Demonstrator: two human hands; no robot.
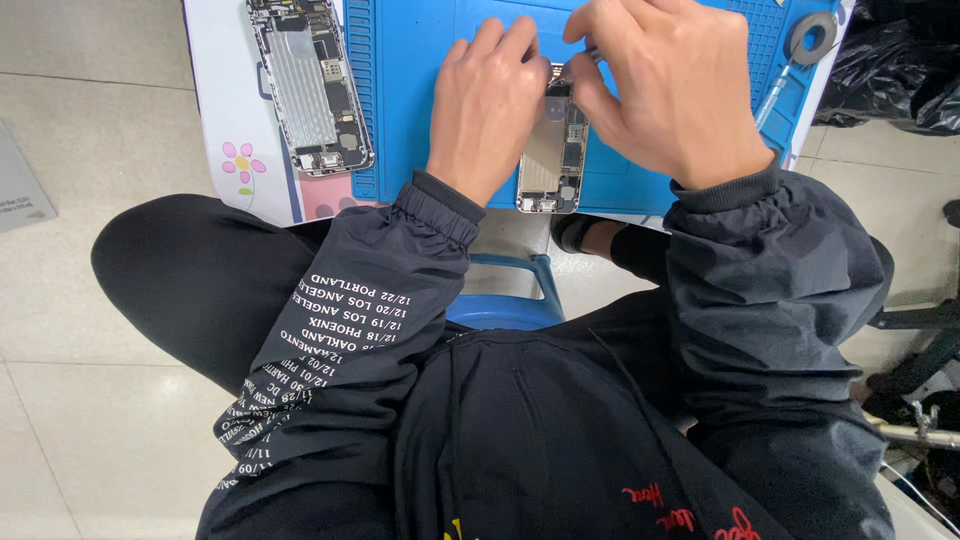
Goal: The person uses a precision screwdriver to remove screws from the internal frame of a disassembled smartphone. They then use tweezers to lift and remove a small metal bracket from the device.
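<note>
Opened phone on mat, second phone to its left

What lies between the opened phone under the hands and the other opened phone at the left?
In the head view, the left hand and a bare strip of the blue mat lie between the opened phone under the hands and the other opened phone.

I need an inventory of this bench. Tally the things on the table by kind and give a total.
Opened phone bodies: 2, one under the hands, one on the left
Blue work mats: 1
Grey tape rolls: 1
Blue-handled tools: 1
Total: 5

The left hand and the right hand both rest at the nearer phone body.
</note>
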